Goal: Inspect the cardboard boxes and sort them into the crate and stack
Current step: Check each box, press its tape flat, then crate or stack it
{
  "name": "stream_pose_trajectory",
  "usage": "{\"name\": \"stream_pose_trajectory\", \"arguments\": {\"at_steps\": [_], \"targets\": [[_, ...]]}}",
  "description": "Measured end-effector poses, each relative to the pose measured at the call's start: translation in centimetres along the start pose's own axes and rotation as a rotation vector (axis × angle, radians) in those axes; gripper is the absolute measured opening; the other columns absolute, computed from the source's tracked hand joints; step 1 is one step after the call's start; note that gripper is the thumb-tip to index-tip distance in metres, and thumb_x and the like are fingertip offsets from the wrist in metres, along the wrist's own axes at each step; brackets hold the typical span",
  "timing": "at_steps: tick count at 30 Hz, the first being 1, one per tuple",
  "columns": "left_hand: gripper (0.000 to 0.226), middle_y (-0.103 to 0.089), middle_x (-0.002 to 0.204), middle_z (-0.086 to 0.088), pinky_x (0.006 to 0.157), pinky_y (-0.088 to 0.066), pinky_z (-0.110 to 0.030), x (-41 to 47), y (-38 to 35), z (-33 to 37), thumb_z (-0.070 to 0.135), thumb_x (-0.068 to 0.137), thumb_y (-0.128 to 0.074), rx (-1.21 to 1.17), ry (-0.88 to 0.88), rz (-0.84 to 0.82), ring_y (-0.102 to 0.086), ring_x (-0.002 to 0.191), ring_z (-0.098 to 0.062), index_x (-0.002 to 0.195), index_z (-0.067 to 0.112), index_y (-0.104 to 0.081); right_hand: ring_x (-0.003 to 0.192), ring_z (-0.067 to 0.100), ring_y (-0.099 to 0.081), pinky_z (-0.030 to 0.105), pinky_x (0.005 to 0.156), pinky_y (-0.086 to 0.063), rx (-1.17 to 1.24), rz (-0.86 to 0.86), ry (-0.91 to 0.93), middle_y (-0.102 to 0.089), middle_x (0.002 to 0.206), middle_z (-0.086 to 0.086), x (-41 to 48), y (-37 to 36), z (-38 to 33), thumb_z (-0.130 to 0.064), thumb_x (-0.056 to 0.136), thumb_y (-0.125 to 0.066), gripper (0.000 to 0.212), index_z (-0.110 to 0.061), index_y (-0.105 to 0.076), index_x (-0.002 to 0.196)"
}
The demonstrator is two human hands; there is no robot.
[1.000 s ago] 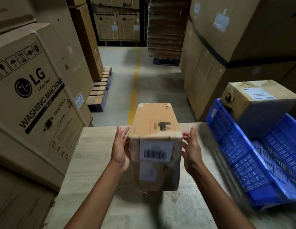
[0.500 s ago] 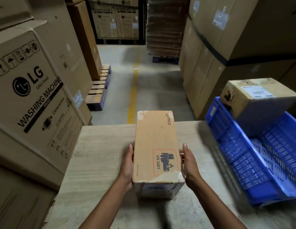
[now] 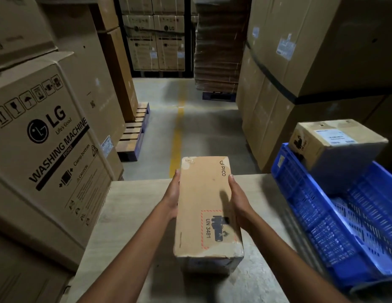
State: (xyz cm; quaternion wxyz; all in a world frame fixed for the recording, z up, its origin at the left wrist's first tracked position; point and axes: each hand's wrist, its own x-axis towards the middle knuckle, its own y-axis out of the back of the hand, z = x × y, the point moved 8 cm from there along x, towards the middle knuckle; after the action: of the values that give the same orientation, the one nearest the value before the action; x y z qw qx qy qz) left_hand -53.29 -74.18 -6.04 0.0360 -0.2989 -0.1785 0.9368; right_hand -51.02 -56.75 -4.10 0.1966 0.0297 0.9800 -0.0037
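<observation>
head view: one long brown cardboard box (image 3: 207, 204) is held over the pale wooden table (image 3: 129, 215), just left of the crate and apart from it, its far end reaching past the table's far edge; two hands carry it; the left hand (image 3: 173, 199) lies flat on its left long side and the right hand (image 3: 239, 202) flat on its right long side, fingers straight and pointing away, so the box is squeezed between the palms rather than wrapped by curled fingers; the top face reads "pico" near the far right corner, and "un 3481" sits beside a dark pictogram inside a red dashed frame near the close end; one blue slotted plastic crate (image 3: 322, 226) rests on the table's right part; one squat tan cardboard box (image 3: 337, 149) sits in its far end, tilted, with a white label too blurred to read and a dark pictogram on its side; at left stands one big brown carton (image 3: 48, 149) printed "lg life's good", "washing machine", "front", "clamp bottom" and "caution", with a row of handling symbols above; two far cartons (image 3: 153, 42) at the aisle's end each show "lg"; one yellow floor line (image 3: 177, 136) runs down the aisle; one wooden pallet (image 3: 133, 136) lies left of it.
</observation>
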Motion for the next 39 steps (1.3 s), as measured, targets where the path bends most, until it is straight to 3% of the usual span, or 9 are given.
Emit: {"name": "stream_pose_trajectory", "arguments": {"at_steps": [3, 8, 12, 20, 24, 27, 31, 35, 39], "targets": [[0.086, -0.071, 0.107, -0.023, 0.079, -0.056, -0.043, -1.2, 0.1, 1.6, 0.073, 0.095, -0.017, -0.015, -0.094, 0.005, -0.07, 0.094, -0.037, 0.123, 0.008, -0.065, 0.114, 0.024, -0.063, 0.056, 0.102, -0.048, 0.047, 0.045, 0.093, -0.065, 0.124, 0.001, 0.1, 0.4, -1.2, -0.088, 0.078, -0.032, 0.077, -0.03, -0.063, 0.119], [0.076, -0.069, 0.119, -0.016, 0.096, -0.052, -0.052, -3.0, 1.3, 5.0, 0.075, 0.094, -0.023, -0.052, -0.297, 0.13, -0.063, 0.113, -0.036, 0.126, 0.021, -0.065, 0.102, 0.023, -0.065, 0.041, 0.079, -0.054, 0.158, 0.116, 0.141, -0.068, 0.111, 0.008, -0.7, 1.1, -4.4, -0.071, 0.096, -0.027, 0.066, -0.019, -0.06, 0.115], [0.075, -0.068, 0.122, -0.014, 0.082, -0.055, -0.042, -4.4, 2.1, 5.0, 0.075, 0.092, -0.028, -0.158, -0.317, 0.16, -0.063, 0.113, -0.031, 0.133, 0.021, -0.061, 0.096, 0.016, -0.064, 0.031, 0.07, -0.049, 0.185, 0.154, 0.166, -0.069, 0.104, 0.004, -0.9, 1.8, -4.4, -0.062, 0.101, -0.027, 0.058, -0.018, -0.063, 0.109], [0.059, -0.075, 0.105, -0.014, 0.071, -0.058, -0.038, -4.9, 2.5, -0.1, 0.061, 0.099, -0.032, -0.056, -0.26, 0.176, -0.074, 0.09, -0.028, 0.117, 0.017, -0.068, 0.1, 0.02, -0.068, 0.049, 0.089, -0.056, -0.115, 0.195, 0.107, -0.074, 0.1, -0.001, -0.6, 2.3, 1.1, -0.074, 0.089, -0.032, 0.066, -0.02, -0.069, 0.099], [0.044, -0.074, 0.107, -0.01, 0.064, -0.057, -0.029, -5.5, 2.6, 0.0, 0.046, 0.104, -0.037, 0.048, -0.323, 0.238, -0.074, 0.088, -0.018, 0.12, 0.016, -0.065, 0.098, 0.017, -0.068, 0.037, 0.079, -0.055, -0.093, 0.199, 0.104, -0.073, 0.103, 0.002, -1.2, 3.2, 1.1, -0.047, 0.103, -0.042, 0.04, -0.014, -0.064, 0.108], [0.028, -0.065, 0.119, -0.006, 0.063, -0.053, -0.015, -6.6, 2.5, 1.7, 0.03, 0.104, -0.047, 0.27, -0.501, 0.336, -0.067, 0.093, -0.009, 0.125, 0.015, -0.057, 0.111, 0.01, -0.063, 0.035, 0.091, -0.055, -0.325, 0.267, 0.369, -0.066, 0.126, -0.003, -2.7, 3.4, -1.4, -0.039, 0.099, -0.058, 0.031, -0.022, -0.06, 0.124], [0.02, -0.055, 0.128, 0.006, 0.094, -0.049, -0.02, -10.0, 1.3, 4.1, 0.02, 0.098, -0.058, 0.804, -0.989, 0.52, -0.052, 0.117, -0.007, 0.116, 0.018, -0.065, 0.114, 0.011, -0.061, 0.026, 0.094, -0.05, -0.74, 0.336, 0.891, -0.066, 0.126, -0.001, -6.4, 0.5, -5.0, -0.024, 0.093, -0.067, 0.028, -0.013, -0.069, 0.119], [0.035, -0.066, 0.126, -0.005, 0.108, -0.046, -0.041, -10.3, -2.1, 2.3, 0.028, 0.095, -0.049, 1.232, -1.162, 0.336, -0.058, 0.122, -0.016, 0.115, 0.01, -0.071, 0.111, 0.017, -0.062, 0.031, 0.091, -0.051, -0.958, 0.245, 0.976, -0.067, 0.123, 0.002, -6.8, -2.0, -4.8, -0.034, 0.094, -0.055, 0.033, -0.015, -0.071, 0.116], [0.037, -0.067, 0.127, -0.005, 0.114, -0.035, -0.038, -9.7, -2.3, 1.7, 0.026, 0.095, -0.045, 1.373, -1.144, 0.365, -0.057, 0.126, -0.018, 0.117, 0.01, -0.071, 0.108, 0.018, -0.059, 0.032, 0.091, -0.047, -1.101, 0.231, 0.993, -0.065, 0.116, 0.0, -6.9, -3.2, -4.4, -0.033, 0.094, -0.05, 0.028, -0.017, -0.069, 0.107]]}}
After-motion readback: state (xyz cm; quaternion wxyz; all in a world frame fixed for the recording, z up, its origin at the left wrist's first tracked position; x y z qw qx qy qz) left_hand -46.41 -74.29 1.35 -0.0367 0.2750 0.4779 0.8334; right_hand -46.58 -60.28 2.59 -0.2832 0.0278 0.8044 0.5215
